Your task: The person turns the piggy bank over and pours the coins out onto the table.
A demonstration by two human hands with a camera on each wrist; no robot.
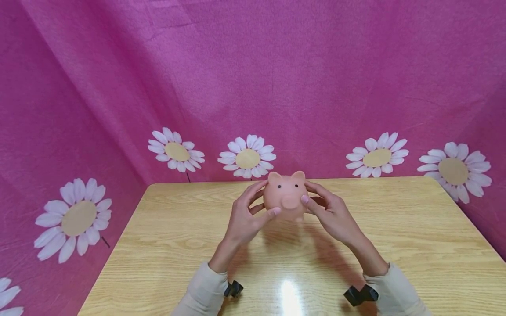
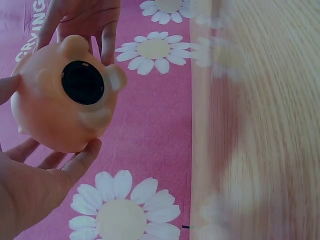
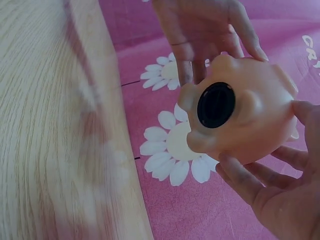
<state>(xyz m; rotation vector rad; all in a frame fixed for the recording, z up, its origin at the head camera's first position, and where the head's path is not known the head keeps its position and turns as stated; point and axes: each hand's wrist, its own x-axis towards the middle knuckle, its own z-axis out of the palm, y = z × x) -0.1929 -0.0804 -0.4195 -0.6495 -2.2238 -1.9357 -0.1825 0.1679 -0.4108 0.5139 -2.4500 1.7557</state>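
Between both hands a pink piggy bank (image 1: pixel 285 197) is held up above the table, its snout and dark eyes facing the head camera. My left hand (image 1: pixel 246 215) grips its left side, thumb near the snout and fingers round the back. On the other side my right hand (image 1: pixel 334 215) grips it the same way, thumb beside the snout. From below, the left wrist view shows the piggy bank's (image 2: pixel 60 117) stubby feet and a round black plug (image 2: pixel 83 82) in its belly. That black plug (image 3: pixel 216 105) also shows in the right wrist view.
A wooden table (image 1: pixel 166 254) with light grain lies under the hands. Behind it and at its sides hangs a magenta cloth (image 1: pixel 276 79) printed with white daisies. A black wrist device (image 1: pixel 360 295) sits at the right sleeve, another black device (image 1: pixel 234 289) at the left.
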